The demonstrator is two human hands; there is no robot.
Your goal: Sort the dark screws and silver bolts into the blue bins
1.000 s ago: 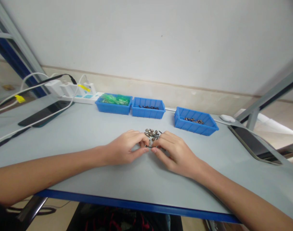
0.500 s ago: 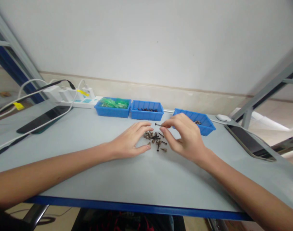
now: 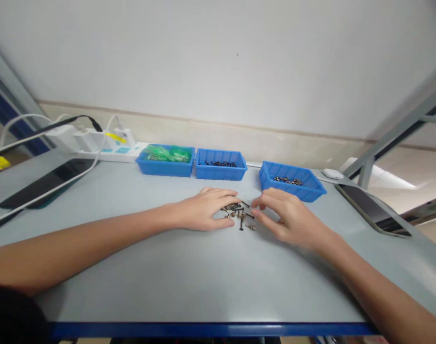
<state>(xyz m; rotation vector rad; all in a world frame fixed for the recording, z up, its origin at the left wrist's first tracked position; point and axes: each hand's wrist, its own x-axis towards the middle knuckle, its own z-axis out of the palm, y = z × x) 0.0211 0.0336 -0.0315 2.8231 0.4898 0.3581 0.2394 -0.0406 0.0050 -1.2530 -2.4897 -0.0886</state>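
Note:
A small pile of dark long screws (image 3: 241, 223) and shorter brassy metal fasteners (image 3: 250, 227) lies on the grey tabletop between my hands. My left hand (image 3: 207, 210) rests at the left of the pile, thumb and fingers apart around its edge, covering part of it. On the opposite side, my right hand (image 3: 291, 219) reaches in low, its thumb and fingertips slightly apart beside the heads of two dark screws. No piece shows between those fingertips.
Along the wall stand a blue bin (image 3: 164, 168) with green plastic bags, a blue bin (image 3: 220, 173) of dark screws and a blue bin (image 3: 292, 190) of brassy fasteners. Phones (image 3: 371, 210) lie at both sides. A power strip (image 3: 128, 152) with cables is at left.
My right hand has lowered to the pile's right edge; the long screw it pinched no longer shows in it. My left hand has moved a little right over the pile. The view has shifted slightly.

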